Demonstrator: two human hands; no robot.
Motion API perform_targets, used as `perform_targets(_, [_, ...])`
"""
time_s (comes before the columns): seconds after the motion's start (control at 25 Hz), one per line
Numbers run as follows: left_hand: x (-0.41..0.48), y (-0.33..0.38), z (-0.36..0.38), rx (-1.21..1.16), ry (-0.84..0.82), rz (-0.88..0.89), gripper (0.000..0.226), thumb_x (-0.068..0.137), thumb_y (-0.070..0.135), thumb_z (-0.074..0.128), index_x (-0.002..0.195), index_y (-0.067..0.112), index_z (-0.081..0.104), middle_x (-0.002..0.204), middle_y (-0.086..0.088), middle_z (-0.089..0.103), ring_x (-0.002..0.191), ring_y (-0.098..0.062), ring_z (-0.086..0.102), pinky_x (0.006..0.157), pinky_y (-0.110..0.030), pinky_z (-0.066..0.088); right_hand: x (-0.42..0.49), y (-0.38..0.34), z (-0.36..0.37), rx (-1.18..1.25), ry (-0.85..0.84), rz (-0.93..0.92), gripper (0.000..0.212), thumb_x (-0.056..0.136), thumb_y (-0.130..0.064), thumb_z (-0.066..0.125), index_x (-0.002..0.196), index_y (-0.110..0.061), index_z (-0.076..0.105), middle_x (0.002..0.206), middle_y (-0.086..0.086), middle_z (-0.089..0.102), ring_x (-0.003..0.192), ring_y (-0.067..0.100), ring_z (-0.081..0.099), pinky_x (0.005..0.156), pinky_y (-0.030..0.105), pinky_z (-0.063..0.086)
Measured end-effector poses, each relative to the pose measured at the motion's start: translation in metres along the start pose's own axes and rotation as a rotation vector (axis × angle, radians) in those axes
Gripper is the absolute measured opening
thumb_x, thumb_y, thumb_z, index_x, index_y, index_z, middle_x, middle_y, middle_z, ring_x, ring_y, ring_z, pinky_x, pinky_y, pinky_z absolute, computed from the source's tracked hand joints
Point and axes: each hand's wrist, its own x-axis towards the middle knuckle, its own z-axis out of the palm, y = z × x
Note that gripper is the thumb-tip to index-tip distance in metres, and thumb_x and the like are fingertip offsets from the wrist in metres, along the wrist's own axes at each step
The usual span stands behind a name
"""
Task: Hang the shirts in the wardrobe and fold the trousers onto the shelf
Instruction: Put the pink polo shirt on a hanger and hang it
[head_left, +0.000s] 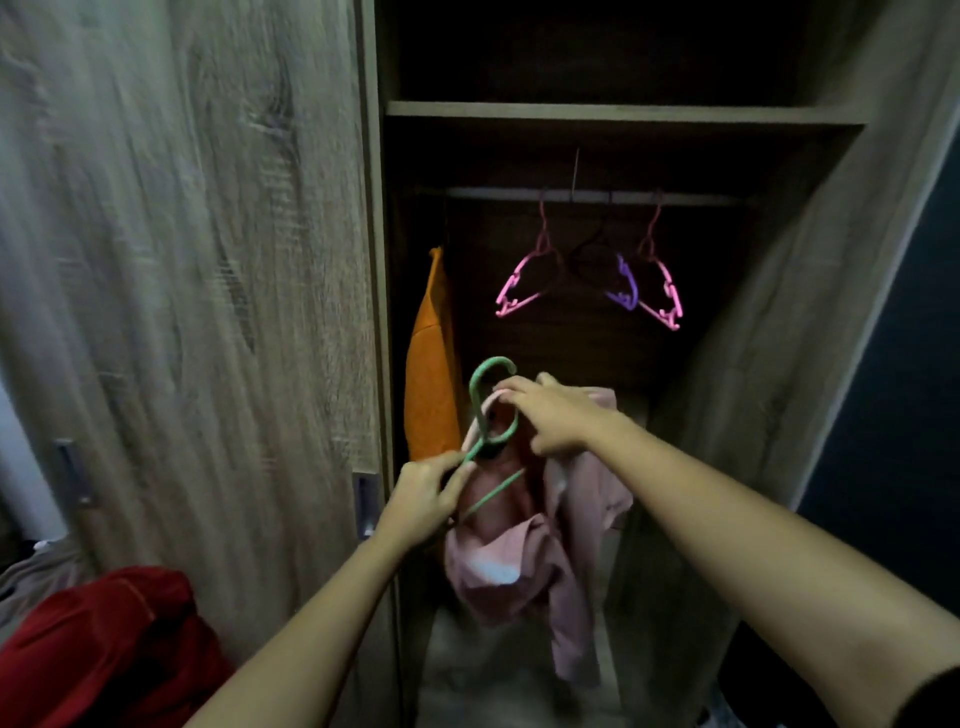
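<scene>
Threading green hanger (485, 410) into collar of pink shirt (519, 561), held below wardrobe rail (675, 197). Left hand (426, 493) pinches hanger neck; right hand (550, 415) probably grips collar. Seat both shoulders before lifting.

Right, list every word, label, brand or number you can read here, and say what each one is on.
No text can be read anywhere in this view.
The pink shirt shows no print or tag.
The green hanger shows no marking.
The orange garment and the red garment are plain, with no lettering.
The wardrobe door shows only wood grain, and it is blurred.
</scene>
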Motion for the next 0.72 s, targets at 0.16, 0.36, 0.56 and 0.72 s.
perform_targets(0.16, [0.018,0.008,-0.010,-0.037,0.181,0.088,0.039,0.087,0.035,0.047,0.089,0.006,0.072,0.086,-0.007,0.074,0.078,-0.008,0.063,0.069,-0.009,0.040,-0.018,0.030,-0.041,-0.040,0.165,-0.053,0.042,0.088,-0.059,0.037,0.121,-0.035,0.045,0.121,-0.008,0.060,0.110,0.018,0.056,0.089,0.042,0.036])
perform_targets(0.36, [0.023,0.020,-0.003,0.388,0.544,0.149,0.031,0.086,0.032,0.057,0.114,0.018,0.060,0.113,-0.010,0.058,0.103,-0.026,0.055,0.087,-0.044,0.043,-0.034,0.045,-0.031,-0.178,0.325,0.009,0.059,0.084,-0.064,0.020,0.091,-0.014,0.050,0.093,0.005,0.066,0.090,0.030,0.061,0.060,0.030,0.029])
perform_targets(0.56, [-0.039,0.025,0.058,0.495,0.369,0.045,0.028,0.077,0.035,0.054,0.105,0.033,0.058,0.120,-0.009,0.043,0.105,-0.027,0.041,0.082,-0.040,0.031,-0.042,0.058,-0.036,-0.019,0.511,0.061,0.059,0.077,-0.067,0.018,0.076,-0.015,0.047,0.077,0.005,0.064,0.076,0.031,0.061,0.057,0.031,0.030])
perform_targets(0.72, [-0.015,0.011,0.064,-0.118,-0.286,-0.534,0.062,0.075,0.026,0.063,0.135,0.027,0.045,0.137,-0.012,0.045,0.125,-0.031,0.045,0.100,-0.030,0.039,-0.057,0.074,-0.040,0.044,0.567,0.060,0.056,0.081,-0.064,0.024,0.074,-0.013,0.046,0.073,0.008,0.062,0.070,0.031,0.060,0.057,0.034,0.036])
